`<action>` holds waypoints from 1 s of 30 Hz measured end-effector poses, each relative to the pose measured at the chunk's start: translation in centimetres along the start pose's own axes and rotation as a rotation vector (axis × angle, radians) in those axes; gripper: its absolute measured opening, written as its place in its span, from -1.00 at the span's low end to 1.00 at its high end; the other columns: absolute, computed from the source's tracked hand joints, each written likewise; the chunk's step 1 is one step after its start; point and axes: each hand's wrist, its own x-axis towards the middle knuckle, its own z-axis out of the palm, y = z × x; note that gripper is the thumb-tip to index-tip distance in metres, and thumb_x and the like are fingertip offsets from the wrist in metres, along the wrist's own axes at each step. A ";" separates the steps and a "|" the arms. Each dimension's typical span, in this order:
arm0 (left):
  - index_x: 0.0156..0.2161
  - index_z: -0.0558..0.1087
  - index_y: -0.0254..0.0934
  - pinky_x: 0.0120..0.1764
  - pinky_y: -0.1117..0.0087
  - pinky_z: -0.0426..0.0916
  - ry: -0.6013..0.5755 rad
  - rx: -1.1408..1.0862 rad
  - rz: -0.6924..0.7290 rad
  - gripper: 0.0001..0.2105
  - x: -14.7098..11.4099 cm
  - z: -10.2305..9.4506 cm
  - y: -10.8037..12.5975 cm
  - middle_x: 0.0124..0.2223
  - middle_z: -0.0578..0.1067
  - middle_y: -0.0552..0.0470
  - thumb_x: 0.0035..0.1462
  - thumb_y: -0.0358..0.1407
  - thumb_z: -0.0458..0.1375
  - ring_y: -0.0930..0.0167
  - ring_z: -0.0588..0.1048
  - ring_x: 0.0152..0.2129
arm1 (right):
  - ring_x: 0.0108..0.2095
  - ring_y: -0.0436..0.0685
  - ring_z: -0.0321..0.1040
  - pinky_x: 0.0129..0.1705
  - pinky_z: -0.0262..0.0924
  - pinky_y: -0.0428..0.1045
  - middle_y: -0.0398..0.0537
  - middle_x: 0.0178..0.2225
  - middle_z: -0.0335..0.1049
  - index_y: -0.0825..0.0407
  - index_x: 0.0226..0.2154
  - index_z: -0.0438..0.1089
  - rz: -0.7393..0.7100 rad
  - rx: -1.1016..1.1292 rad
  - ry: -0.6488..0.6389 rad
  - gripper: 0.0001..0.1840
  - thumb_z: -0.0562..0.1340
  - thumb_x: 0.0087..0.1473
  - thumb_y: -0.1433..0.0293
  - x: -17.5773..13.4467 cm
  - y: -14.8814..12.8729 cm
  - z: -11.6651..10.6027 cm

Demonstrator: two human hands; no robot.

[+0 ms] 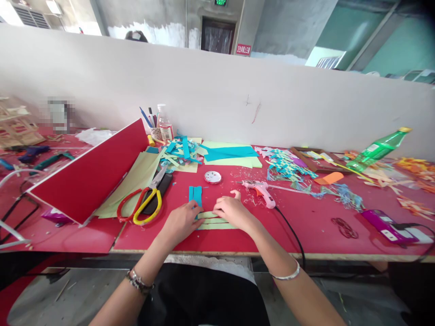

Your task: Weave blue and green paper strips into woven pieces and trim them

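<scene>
Blue paper strips (195, 194) lie upright on the red table, crossed at their lower end by pale green paper strips (217, 225). My left hand (180, 222) presses its closed fingertips on the blue strips where the two colours meet. With its fingers pinched at the top green strip, my right hand (234, 212) rests just to the right. The exact weave under my fingers is partly hidden. Left of my left hand are large scissors (144, 199) with red and yellow handles. A pink glue gun (260, 190) lies beyond my right hand.
A small round lid (212, 177) sits ahead of my hands. Behind it are a heap of cut strips (180, 151) and blue-green woven pieces (285, 164). A red board (98, 176) leans at left. At right are a green bottle (377, 149) and a purple power strip (385, 226).
</scene>
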 end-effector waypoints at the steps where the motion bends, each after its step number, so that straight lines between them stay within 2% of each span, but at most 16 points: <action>1: -0.14 0.36 -0.22 -0.42 0.50 0.26 0.001 0.008 -0.003 -0.75 0.0 0.0 0.0 -0.18 0.37 -0.03 0.11 -0.21 -0.02 0.41 0.43 -0.36 | -0.33 0.01 0.24 -0.06 -0.34 0.15 -0.12 -0.45 0.38 0.06 -0.58 0.40 -0.002 -0.016 0.006 -0.74 0.11 0.07 0.41 0.0 0.0 0.0; 6: -0.17 0.37 -0.22 -0.46 0.50 0.22 0.024 0.044 -0.009 -0.73 0.1 0.1 0.2 -0.22 0.38 -0.02 0.12 -0.14 -0.04 0.41 0.43 -0.39 | -0.36 -0.02 0.20 -0.11 -0.32 0.11 -0.15 -0.46 0.35 0.06 -0.57 0.38 -0.040 -0.062 0.076 -0.74 0.11 0.08 0.40 0.1 -0.1 -0.6; 9: -0.19 0.37 -0.23 -0.51 0.48 0.19 0.036 0.098 -0.010 -0.72 0.2 0.1 0.4 -0.25 0.39 -0.03 0.13 -0.14 -0.08 0.39 0.43 -0.42 | -0.47 -0.06 0.16 -0.13 -0.27 0.07 -0.19 -0.55 0.33 0.08 -0.59 0.34 -0.073 -0.006 0.056 -0.73 0.12 0.06 0.33 0.6 -0.2 -1.4; 13: -0.23 0.37 -0.25 -0.56 0.48 0.14 0.051 0.142 -0.027 -0.72 0.3 0.1 0.8 -0.27 0.40 -0.03 0.15 -0.17 -0.12 0.40 0.43 -0.45 | -0.56 -0.08 0.11 -0.21 -0.14 -0.02 -0.24 -0.66 0.28 0.07 -0.61 0.34 -0.053 0.227 -0.028 -0.70 0.11 0.03 0.27 1.1 -0.5 -2.4; 16: -0.27 0.36 -0.27 -0.57 0.49 0.12 0.052 0.150 -0.057 -0.74 0.2 -0.1 1.1 -0.27 0.40 -0.02 0.16 -0.22 -0.14 0.41 0.43 -0.45 | -0.55 -0.07 0.14 -0.33 -0.05 -0.10 -0.22 -0.61 0.29 0.08 -0.54 0.36 -0.008 0.442 -0.026 -0.66 0.03 0.08 0.26 1.0 -0.3 -2.2; 19: -0.30 0.35 -0.27 -0.54 0.50 0.13 0.057 0.126 -0.087 -0.78 0.0 0.0 1.1 -0.29 0.41 -0.01 0.15 -0.29 -0.13 0.42 0.43 -0.44 | -0.49 -0.03 0.20 -0.39 -0.01 -0.12 -0.16 -0.54 0.34 0.08 -0.42 0.39 0.045 0.524 0.004 -0.58 -0.08 0.13 0.23 0.4 0.0 -1.3; 23: -0.35 0.36 -0.29 -0.51 0.49 0.14 0.090 0.057 -0.139 -0.74 0.0 0.2 0.9 -0.35 0.42 -0.01 0.17 -0.30 -0.16 0.43 0.43 -0.46 | -0.41 0.00 0.26 -0.22 0.01 -0.06 -0.11 -0.45 0.40 0.07 -0.41 0.40 0.011 0.419 0.030 -0.58 -0.09 0.16 0.27 -0.5 0.2 0.5; 27: -0.41 0.37 -0.32 -0.50 0.48 0.15 0.114 -0.007 -0.184 -0.64 0.0 0.3 0.4 -0.40 0.43 -0.04 0.20 -0.23 -0.22 0.42 0.42 -0.49 | -0.20 0.02 0.27 0.02 -0.21 0.08 -0.11 -0.27 0.40 0.00 -0.42 0.42 -0.078 0.284 0.047 -0.63 -0.04 0.16 0.29 -1.0 -0.3 1.6; 30: -0.43 0.36 -0.32 -0.49 0.49 0.14 0.139 -0.039 -0.181 -0.67 -0.2 0.3 0.2 -0.40 0.43 -0.03 0.18 -0.24 -0.18 0.44 0.41 -0.49 | -0.20 0.00 0.27 0.06 -0.29 0.13 -0.14 -0.27 0.40 -0.01 -0.43 0.43 -0.098 0.210 0.055 -0.62 -0.05 0.16 0.28 -1.5 -0.2 1.4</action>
